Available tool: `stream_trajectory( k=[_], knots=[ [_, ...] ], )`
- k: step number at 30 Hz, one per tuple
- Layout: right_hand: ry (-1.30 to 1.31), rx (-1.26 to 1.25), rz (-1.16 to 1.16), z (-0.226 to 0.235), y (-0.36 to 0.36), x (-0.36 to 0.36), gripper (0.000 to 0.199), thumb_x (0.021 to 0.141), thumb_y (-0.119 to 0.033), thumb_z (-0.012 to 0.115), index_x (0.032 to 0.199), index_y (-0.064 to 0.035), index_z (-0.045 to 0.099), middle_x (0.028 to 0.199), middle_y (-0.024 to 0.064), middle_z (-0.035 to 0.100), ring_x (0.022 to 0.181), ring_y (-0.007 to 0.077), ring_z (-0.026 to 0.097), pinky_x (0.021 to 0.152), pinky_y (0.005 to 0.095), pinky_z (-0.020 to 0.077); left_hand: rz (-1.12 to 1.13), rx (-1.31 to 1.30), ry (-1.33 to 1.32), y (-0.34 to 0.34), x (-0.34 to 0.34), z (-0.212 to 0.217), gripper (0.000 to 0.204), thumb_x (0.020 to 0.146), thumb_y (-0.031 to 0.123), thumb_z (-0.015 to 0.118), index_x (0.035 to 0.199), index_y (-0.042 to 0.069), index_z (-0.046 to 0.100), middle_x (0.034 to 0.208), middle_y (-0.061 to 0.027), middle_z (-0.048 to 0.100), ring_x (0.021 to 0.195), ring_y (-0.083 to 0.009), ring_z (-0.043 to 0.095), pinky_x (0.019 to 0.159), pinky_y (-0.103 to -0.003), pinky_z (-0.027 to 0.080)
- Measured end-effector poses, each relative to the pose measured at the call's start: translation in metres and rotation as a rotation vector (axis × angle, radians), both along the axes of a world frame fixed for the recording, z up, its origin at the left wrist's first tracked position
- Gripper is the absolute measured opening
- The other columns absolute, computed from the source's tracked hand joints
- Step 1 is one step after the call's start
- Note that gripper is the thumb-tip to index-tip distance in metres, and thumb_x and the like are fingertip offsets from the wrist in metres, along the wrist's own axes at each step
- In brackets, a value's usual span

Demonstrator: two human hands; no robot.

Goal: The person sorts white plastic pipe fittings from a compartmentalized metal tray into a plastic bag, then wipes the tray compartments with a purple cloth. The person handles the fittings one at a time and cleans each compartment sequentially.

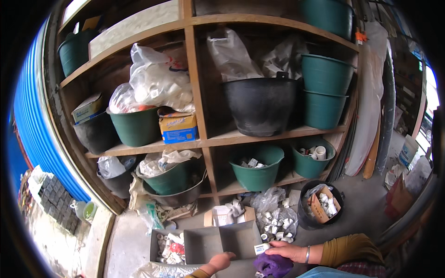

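Observation:
My left hand point(219, 262) grips the near edge of a grey divided tray point(204, 241), thumb over its rim. The tray's left compartment holds several small white pipe fittings; the middle ones look bare. My right hand point(287, 251), with a bangle on the wrist and a mustard sleeve, pinches a small white fitting point(262, 249) at the tray's right corner. A purple cloth point(273, 265) lies bunched just under that hand.
A wooden shelf unit point(197, 92) holds green buckets point(257, 169), a large black tub point(260, 104), boxes and plastic bags of white fittings. On the floor stand a black bucket with a cardboard box point(321, 206), a clear bag of fittings point(276, 222) and pipes leaning at right.

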State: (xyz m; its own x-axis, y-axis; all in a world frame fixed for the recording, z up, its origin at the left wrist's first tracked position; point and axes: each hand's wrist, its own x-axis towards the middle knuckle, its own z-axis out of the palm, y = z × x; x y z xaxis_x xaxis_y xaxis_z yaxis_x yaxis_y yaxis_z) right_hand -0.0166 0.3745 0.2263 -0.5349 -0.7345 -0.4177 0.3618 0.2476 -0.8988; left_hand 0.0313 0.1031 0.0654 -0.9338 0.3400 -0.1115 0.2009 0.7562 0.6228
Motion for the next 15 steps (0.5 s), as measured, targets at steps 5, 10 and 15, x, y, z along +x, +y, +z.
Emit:
stream_trajectory(
  k=[5, 10, 15],
  knots=[
    [-0.156, 0.032, -0.138, 0.015, -0.005, 0.003, 0.031, 0.081, -0.019, 0.056, 0.107, -0.0027, 0.049, 0.097, 0.0029, 0.056, 0.087, 0.0105, 0.053, 0.077, 0.0243, 0.0432, -0.065, 0.004, -0.109, 0.003, -0.003, 0.03, 0.022, 0.07, 0.011, 0.051, 0.089, 0.012, 0.062, 0.087, -0.0109, 0.062, 0.084, -0.0295, 0.058, 0.072, -0.037, 0.046],
    [-0.179, 0.013, -0.141, 0.009, -0.011, 0.005, 0.029, 0.08, -0.017, 0.056, 0.104, -0.0011, 0.05, 0.094, 0.0031, 0.055, 0.084, 0.0092, 0.052, 0.076, 0.0228, 0.0422, 0.016, -0.028, -0.164, 0.001, 0.007, 0.041, 0.025, 0.069, 0.007, 0.047, 0.089, 0.012, 0.062, 0.089, -0.0133, 0.061, 0.087, -0.0306, 0.057, 0.074, -0.038, 0.046],
    [-0.152, -0.001, -0.127, 0.017, -0.023, 0.01, 0.035, 0.08, -0.012, 0.051, 0.112, -0.0005, 0.047, 0.101, 0.0048, 0.055, 0.091, 0.0128, 0.053, 0.081, 0.0253, 0.0419, -0.106, -0.151, -0.142, -0.01, 0.008, -0.002, 0.023, 0.068, 0.01, 0.049, 0.088, 0.01, 0.061, 0.086, -0.013, 0.061, 0.084, -0.031, 0.058, 0.07, -0.039, 0.048]
  ],
)
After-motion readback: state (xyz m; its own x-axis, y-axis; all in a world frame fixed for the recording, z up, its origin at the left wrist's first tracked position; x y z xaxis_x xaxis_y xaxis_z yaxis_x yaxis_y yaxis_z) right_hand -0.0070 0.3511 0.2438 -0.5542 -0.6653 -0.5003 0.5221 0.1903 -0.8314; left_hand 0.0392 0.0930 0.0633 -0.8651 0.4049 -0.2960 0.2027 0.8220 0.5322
